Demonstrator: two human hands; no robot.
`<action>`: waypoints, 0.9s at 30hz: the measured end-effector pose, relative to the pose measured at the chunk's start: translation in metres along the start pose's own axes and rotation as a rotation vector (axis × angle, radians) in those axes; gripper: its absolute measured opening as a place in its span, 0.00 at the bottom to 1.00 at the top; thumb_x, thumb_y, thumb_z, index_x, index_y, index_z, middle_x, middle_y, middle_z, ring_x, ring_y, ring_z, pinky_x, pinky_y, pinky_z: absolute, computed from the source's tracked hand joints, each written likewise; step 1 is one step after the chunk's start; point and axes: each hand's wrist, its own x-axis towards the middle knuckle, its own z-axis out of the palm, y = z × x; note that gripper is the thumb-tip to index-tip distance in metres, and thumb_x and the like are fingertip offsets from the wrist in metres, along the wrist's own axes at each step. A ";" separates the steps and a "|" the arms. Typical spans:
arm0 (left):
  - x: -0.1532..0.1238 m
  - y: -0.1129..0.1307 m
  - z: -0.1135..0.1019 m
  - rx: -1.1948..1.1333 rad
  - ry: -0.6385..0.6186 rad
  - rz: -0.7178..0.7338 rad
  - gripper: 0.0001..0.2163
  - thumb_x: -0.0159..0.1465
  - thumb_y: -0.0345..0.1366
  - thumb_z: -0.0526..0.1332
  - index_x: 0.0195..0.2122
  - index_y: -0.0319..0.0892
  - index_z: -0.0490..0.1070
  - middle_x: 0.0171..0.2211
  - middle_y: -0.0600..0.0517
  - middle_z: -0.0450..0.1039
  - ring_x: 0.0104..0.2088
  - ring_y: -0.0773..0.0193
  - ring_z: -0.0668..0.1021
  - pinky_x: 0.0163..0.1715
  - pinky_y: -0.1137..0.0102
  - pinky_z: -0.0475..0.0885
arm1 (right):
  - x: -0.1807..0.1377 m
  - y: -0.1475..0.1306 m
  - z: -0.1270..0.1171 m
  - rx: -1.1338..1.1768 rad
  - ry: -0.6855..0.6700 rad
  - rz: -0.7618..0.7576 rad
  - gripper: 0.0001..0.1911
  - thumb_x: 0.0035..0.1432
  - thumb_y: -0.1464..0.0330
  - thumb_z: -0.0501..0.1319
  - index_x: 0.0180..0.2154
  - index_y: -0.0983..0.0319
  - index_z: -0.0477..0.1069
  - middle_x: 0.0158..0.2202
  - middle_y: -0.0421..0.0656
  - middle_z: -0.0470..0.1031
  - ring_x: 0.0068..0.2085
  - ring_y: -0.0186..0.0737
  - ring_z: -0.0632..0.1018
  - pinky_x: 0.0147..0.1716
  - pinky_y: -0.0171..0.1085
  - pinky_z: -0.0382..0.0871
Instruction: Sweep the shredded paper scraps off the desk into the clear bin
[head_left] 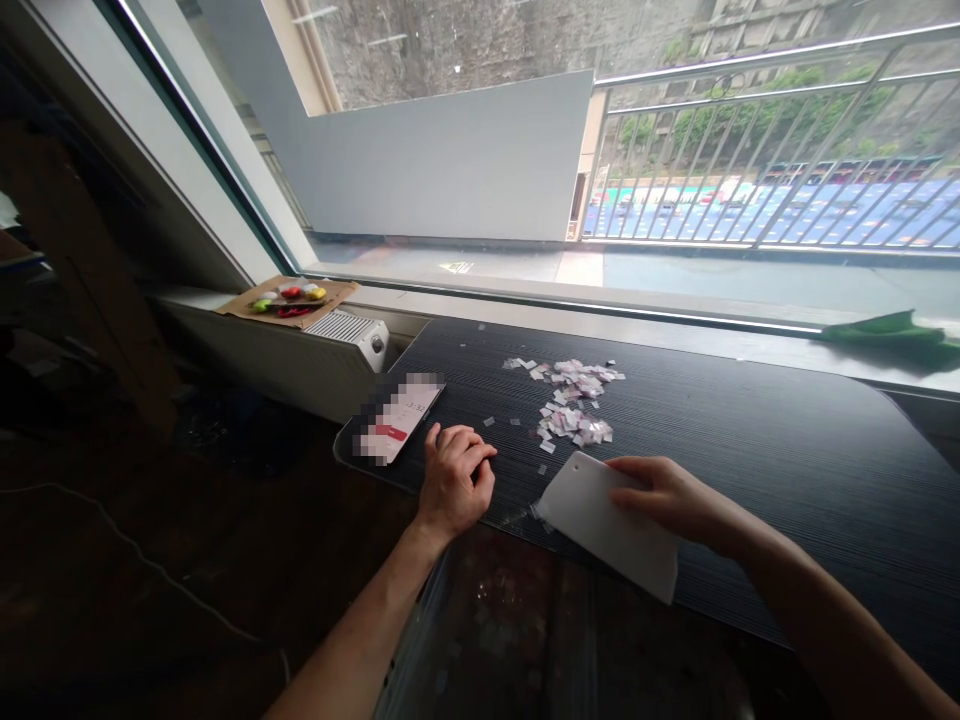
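Observation:
My right hand (649, 495) grips a thin white plastic scraper (604, 525) by its upper right side, thumb and fingers on opposite faces. The scraper has a small hole in one corner and lies slanted over the table's near edge. Small clear scraps (537, 510) lie at its left edge. Resting on the dark table (750, 450) near that edge, my left hand (456, 482) has loosely bent fingers, slightly apart, with nothing visible in them. Beyond both hands is a loose pile of tiny clear and pinkish plastic pieces (577, 425), with a few strays around it.
A phone (401, 415) with a lit screen lies left of my left hand. Below the near edge is a dim see-through container or bag (495, 610). Cardboard (334, 290) with colourful items sits by a white radiator (367, 335). Green material (889, 335) lies on the windowsill.

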 end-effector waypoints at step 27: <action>0.000 0.001 0.000 0.001 -0.016 -0.019 0.09 0.59 0.26 0.58 0.34 0.45 0.76 0.35 0.51 0.76 0.47 0.55 0.76 0.63 0.47 0.55 | -0.016 0.002 0.008 -0.270 0.221 -0.136 0.30 0.52 0.59 0.56 0.53 0.67 0.77 0.39 0.50 0.84 0.37 0.52 0.82 0.33 0.43 0.74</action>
